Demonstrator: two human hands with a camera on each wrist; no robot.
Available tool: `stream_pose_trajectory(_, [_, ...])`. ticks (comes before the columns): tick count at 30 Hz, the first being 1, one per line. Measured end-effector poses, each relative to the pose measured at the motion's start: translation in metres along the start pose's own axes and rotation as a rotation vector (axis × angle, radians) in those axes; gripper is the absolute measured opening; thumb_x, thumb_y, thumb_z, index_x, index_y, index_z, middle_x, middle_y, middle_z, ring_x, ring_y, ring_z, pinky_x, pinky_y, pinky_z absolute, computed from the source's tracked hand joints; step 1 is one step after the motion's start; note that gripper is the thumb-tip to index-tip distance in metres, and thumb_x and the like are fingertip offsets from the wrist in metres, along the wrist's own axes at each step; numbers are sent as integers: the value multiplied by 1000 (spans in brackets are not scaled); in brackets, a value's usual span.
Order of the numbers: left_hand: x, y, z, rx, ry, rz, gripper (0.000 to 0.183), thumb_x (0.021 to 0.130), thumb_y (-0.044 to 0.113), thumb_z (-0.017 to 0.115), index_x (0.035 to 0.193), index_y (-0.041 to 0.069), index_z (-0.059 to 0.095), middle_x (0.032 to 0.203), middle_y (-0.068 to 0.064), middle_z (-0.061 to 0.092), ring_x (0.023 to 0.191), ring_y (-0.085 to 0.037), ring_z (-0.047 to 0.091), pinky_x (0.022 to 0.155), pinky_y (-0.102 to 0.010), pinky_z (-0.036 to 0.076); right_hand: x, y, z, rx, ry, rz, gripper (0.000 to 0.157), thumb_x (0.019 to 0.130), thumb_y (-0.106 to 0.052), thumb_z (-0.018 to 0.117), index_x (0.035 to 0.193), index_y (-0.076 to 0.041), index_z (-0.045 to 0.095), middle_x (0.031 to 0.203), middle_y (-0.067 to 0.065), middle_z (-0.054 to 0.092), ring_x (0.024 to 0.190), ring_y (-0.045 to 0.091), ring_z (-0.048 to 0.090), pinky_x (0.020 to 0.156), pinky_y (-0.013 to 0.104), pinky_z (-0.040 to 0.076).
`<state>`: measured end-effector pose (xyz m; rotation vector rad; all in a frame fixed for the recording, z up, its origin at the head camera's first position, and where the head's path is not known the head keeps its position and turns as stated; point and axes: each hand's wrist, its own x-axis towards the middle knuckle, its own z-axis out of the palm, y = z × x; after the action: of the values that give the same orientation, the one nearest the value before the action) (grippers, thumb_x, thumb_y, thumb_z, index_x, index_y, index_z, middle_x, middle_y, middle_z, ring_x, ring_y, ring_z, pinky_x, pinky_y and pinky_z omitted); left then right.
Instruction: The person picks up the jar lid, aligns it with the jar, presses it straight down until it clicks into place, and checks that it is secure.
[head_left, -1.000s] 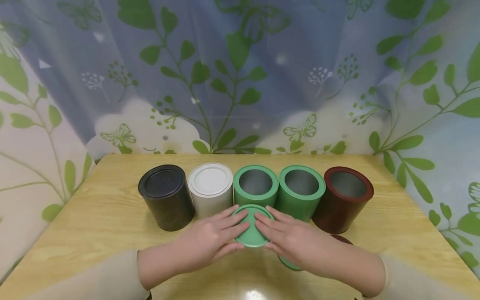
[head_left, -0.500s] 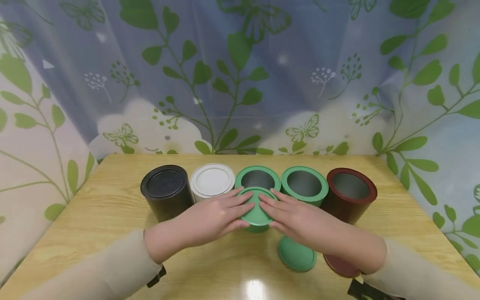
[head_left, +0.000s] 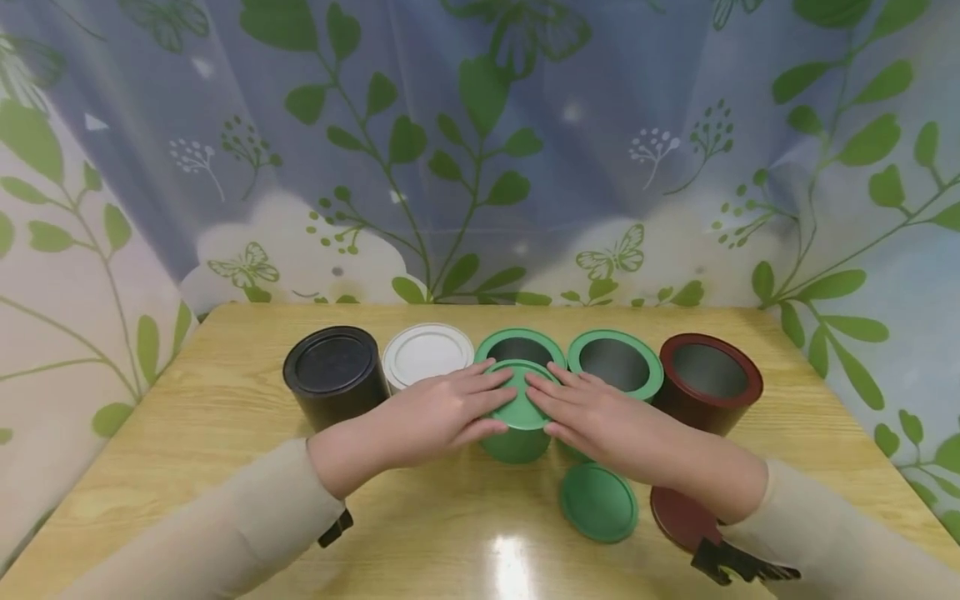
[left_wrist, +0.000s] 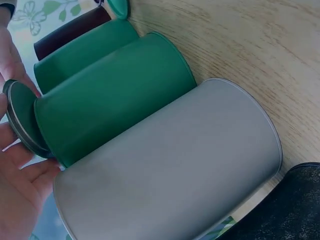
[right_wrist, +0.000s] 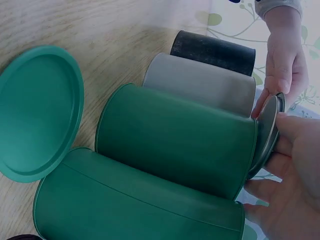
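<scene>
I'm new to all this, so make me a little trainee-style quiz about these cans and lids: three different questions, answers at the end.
1. Multiple choice: what do the left hand and right hand hold together?
A) A black lid
B) A green lid
C) A white can

2. True or false: the white can stands between the black can and a green can.

3. Short answer: how many lids lie loose on the table in the head view?

Key: 1. B. 2. True. 3. Two: a second green lid and a partly hidden dark red lid.
</scene>
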<state>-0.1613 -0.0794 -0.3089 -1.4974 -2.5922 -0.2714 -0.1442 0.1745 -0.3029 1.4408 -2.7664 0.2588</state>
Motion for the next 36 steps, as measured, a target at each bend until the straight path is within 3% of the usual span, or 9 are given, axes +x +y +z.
stream_pose_trajectory(7, [4,-5,2,44,-7,3,47,99,35,44,134,5,50,140,-13,44,132,-29,35,107,-41,30,4,6,-2,-31,2,9,50,98,-24,49,142,-2,38,146,13,34,136,30,26,105,54,27])
stream_pose_trajectory(13, [7,-8,2,81,-3,-26,45,99,32,45,134,6,51,139,-11,46,130,-23,38,105,-42,33,12,9,-2,-16,-2,80,50,100,-27,46,142,-2,37,146,12,35,135,27,28,105,54,26])
stream_pose_trajectory(23, [15,-15,3,106,-28,-37,45,100,32,45,135,3,50,139,-13,46,131,-26,38,106,-41,31,18,16,1,-60,10,112,51,99,-29,47,141,-1,39,145,12,37,135,27,30,105,56,24])
stream_pose_trajectory(36, [22,-19,0,40,-83,-85,47,100,33,42,137,4,46,142,-13,41,133,-27,33,108,-40,28,25,21,1,-63,-28,159,53,101,-32,42,143,-1,35,146,14,35,135,27,29,106,54,24])
